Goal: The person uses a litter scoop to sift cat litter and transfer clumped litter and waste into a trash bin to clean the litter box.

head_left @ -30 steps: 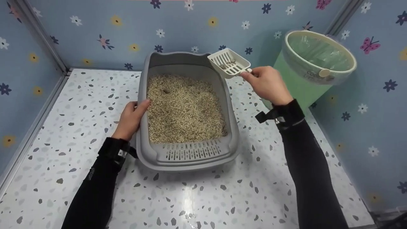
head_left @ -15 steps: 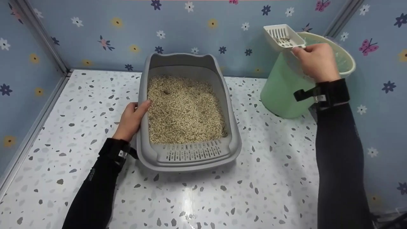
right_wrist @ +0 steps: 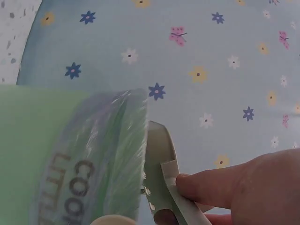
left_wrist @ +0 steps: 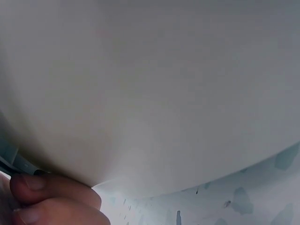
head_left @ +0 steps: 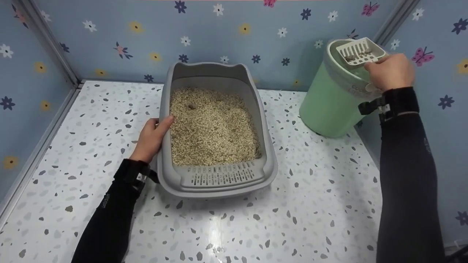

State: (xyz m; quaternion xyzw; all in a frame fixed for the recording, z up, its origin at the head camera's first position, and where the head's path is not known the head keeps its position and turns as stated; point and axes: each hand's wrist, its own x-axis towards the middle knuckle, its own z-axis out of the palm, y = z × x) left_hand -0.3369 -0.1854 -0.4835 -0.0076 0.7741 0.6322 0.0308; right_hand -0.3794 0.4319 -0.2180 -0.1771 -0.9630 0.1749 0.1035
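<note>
at the bottom of the head view, two dark sleeves point(head_left: 104, 223) come in over the speckled floor point(head_left: 234, 233). in the middle of the frame stands the grey tray point(head_left: 221, 190), its slotted step toward the viewer. on its left side, the left hand point(head_left: 150, 137) grips the rim, thumb on top; the left wrist view shows curled fingers at lower left, close by a pale surface. the tray looks to be stiff plastic, and the litter point(head_left: 215, 128) inside, loose and grainy, probably makes it heavy. the side rim seems a good place to hold it steady.

farther away, at upper right, the right hand point(head_left: 393, 73) pinches the scoop point(head_left: 376, 51), which is above the mouth of the bin point(head_left: 329, 98). a few dark bits point(head_left: 351, 57) lie in its slotted pan. in the right wrist view the thumb presses on the handle point(right_wrist: 180, 201). i judge the scoop light, stiff and not fragile; it is best held by this handle, level, because the bits could roll out. the thin liner point(right_wrist: 115, 122) over the bin edge looks soft and slippery.

behind everything is the flowered wall point(head_left: 234, 40).
</note>
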